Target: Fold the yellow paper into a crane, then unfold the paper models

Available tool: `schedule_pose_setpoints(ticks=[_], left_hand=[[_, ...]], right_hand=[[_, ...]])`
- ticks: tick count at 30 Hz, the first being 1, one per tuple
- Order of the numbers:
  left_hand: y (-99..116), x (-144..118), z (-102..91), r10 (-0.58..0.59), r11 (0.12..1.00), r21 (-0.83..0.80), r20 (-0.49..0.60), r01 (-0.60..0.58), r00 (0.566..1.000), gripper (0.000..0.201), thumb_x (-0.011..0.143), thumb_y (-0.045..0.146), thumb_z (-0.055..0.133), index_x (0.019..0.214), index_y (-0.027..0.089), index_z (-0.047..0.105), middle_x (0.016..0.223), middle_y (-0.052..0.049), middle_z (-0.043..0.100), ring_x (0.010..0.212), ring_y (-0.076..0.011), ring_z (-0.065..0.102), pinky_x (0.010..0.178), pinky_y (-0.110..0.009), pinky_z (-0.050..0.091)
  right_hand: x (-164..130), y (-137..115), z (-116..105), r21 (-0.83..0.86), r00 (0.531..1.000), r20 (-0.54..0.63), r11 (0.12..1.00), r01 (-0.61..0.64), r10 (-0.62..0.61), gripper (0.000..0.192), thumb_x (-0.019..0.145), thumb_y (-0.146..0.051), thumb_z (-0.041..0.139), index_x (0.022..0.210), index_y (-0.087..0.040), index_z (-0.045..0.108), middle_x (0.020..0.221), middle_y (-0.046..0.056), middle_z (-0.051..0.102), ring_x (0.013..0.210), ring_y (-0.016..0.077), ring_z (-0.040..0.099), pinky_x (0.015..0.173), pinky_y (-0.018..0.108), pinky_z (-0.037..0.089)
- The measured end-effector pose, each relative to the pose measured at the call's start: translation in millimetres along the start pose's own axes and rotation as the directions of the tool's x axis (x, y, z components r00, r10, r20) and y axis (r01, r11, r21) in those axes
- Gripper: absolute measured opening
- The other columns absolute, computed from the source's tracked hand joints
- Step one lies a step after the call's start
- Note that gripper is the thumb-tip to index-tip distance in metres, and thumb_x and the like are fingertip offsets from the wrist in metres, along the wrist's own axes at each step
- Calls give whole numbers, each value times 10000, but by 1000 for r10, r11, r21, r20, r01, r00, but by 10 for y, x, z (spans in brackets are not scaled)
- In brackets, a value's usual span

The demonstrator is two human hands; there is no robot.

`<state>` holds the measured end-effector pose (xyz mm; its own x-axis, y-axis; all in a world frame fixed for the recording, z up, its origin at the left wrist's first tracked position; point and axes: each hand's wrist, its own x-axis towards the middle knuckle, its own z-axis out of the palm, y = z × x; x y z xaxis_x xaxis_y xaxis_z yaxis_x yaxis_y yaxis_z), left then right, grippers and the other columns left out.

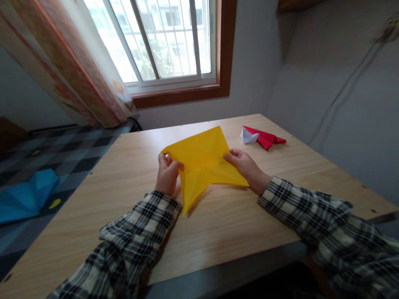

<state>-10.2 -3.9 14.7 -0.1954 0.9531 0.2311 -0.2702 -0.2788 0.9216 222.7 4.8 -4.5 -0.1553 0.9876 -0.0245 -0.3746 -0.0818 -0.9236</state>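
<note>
Matt paper sheet (202,160) (wood-grain table (249,220)).

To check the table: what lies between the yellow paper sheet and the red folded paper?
Only bare wooden table between yellow paper sheet and red folded paper, in head view.

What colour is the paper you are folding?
Yellow. The paper, held by the left hand and right hand, shows best in the head view.

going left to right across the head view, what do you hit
blue paper on the floor → left hand → yellow paper → right hand → white folded paper → red folded paper
</note>
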Motion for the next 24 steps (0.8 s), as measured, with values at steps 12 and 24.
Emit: schedule_pose_setpoints(ticks=[12, 24], left_hand=[[37, 42, -27, -307, 940, -179, -69, 291, 949, 441, 753, 94, 706, 1163, 183, 572, 990, -71, 748, 836, -214, 738, 776, -367, 616], [22, -66, 39, -472, 870, -77, 158, 487, 867, 248, 859, 326, 706, 1043, 160, 688, 959, -101, 752, 821, -193, 732, 663, -263, 618]], right_hand=[[95, -28, -109, -105, 992, -93, 991, 79, -89, 385, 680, -551, 802, 861, -245, 656, 815, 28, 733, 759, 231, 697, 716, 376, 575], [112, -84, -126, -251, 901, -220, 915, 317, -373, 388, 804, -610, 677, 944, -259, 589, 861, 7, 685, 777, 199, 650, 695, 330, 537]])
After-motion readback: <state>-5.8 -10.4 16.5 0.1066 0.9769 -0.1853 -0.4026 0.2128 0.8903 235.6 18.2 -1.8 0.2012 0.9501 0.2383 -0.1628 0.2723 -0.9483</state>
